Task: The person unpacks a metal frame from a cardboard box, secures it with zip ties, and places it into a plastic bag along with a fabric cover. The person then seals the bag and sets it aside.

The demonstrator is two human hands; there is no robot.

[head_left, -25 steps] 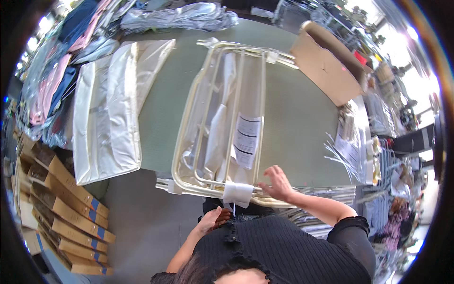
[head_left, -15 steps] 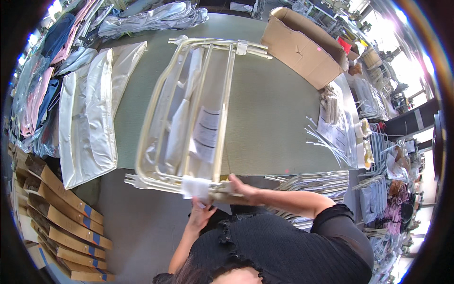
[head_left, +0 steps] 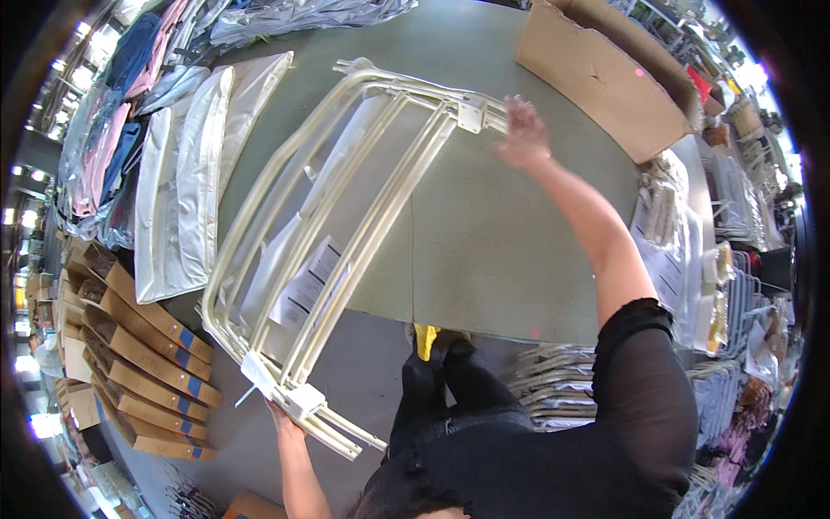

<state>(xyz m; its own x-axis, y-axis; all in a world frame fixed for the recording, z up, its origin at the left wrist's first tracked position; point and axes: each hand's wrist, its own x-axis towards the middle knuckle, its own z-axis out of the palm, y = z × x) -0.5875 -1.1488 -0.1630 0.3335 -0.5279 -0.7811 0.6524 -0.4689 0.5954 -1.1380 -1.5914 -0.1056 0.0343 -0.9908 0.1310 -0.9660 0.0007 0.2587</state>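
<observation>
Head view: the cream tubular frame (head_left: 346, 233) lies slantwise on the green table (head_left: 510, 233), its near end overhanging at seven o'clock. The left hand (head_left: 281, 415) grips that end from beneath. The right hand (head_left: 521, 134), fingers spread, presses the far end at one o'clock. Repositioning seems underway; next calls for both ends moving together.

Cream frame (head_left: 346, 216) showing a white paper label (head_left: 304, 290); counter (head_left: 510, 242) appearing grey-green; cardboard box (head_left: 605, 78) showing tan; sleeve (head_left: 644, 381) appearing black; folded cartons (head_left: 130, 346) showing brown with blue marks.
</observation>
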